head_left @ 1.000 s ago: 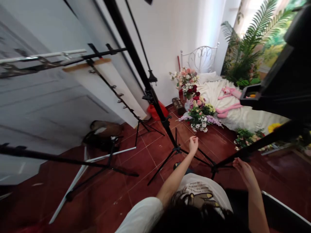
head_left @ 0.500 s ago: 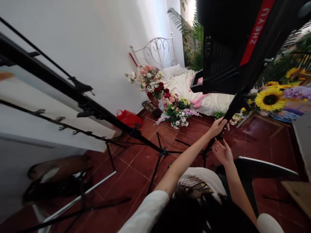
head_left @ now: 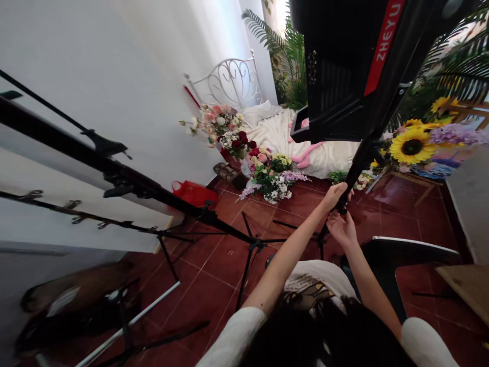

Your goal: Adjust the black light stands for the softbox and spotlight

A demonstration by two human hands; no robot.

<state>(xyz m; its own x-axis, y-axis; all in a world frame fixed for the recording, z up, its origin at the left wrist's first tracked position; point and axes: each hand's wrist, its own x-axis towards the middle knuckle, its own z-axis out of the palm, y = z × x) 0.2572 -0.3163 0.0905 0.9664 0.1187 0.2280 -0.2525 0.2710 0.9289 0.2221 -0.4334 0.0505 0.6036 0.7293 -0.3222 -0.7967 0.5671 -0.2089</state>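
Note:
My left hand (head_left: 335,198) is wrapped round the black pole of a light stand (head_left: 357,165), its fingertips showing on the far side. Just below it, my right hand (head_left: 342,228) is palm up, with its thumb and fingers closed round a small dark part at the lower end of the thick pole section. The pole leans up to the right, beside a large black lamp housing (head_left: 336,76) with a red ZHEYU label (head_left: 384,48).
Another black stand (head_left: 153,191) slants across the left. Behind are artificial flowers (head_left: 263,163), a white metal headboard (head_left: 233,81), a red bag (head_left: 193,193) and sunflowers (head_left: 412,147). A black chair (head_left: 382,255) stands at the right on the tiled floor (head_left: 219,260).
The view has shifted, so most things sit further left. My right hand has moved up closer to the pole and its fingers have drawn in. My left hand still grips the pole.

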